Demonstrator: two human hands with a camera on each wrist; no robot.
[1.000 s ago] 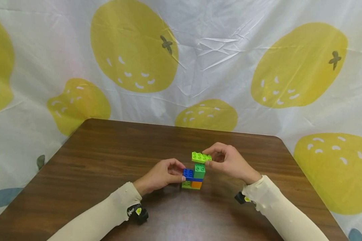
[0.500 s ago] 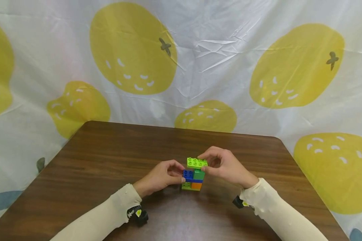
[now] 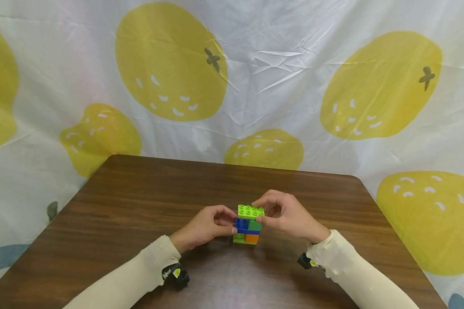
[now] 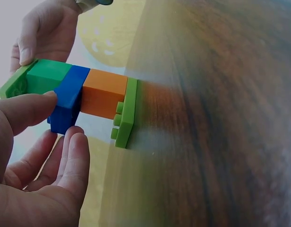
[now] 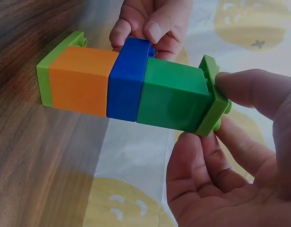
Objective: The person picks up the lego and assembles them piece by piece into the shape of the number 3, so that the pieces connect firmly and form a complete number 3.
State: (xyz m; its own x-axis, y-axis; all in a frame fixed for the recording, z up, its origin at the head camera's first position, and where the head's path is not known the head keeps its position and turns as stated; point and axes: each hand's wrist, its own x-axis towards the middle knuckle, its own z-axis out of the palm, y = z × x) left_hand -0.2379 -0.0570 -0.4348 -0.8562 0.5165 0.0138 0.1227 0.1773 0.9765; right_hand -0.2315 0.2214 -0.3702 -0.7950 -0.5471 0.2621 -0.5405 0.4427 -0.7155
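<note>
A small tower of toy building bricks stands on the table. From the bottom up it has a lime plate (image 4: 129, 113), an orange brick (image 5: 81, 80), a blue plate (image 3: 241, 224), a green brick (image 5: 174, 94) and a second lime plate (image 3: 250, 211). My left hand (image 3: 206, 225) pinches the overhanging left end of the blue plate between thumb and fingers. My right hand (image 3: 294, 216) grips the upper lime plate by its right end. In the right wrist view that plate sits right at the green brick's top, slightly tilted, with a narrow gap along one side.
The brown wooden table (image 3: 158, 184) extends all around the tower. Behind it hangs a white cloth (image 3: 278, 103) printed with yellow fruit. A dark camera (image 3: 179, 278) is strapped to the left wrist and another camera (image 3: 304, 260) to the right.
My right hand has brought the upper lime plate down and to the left, from above the green brick onto its top. My left hand has kept its hold on the blue plate.
</note>
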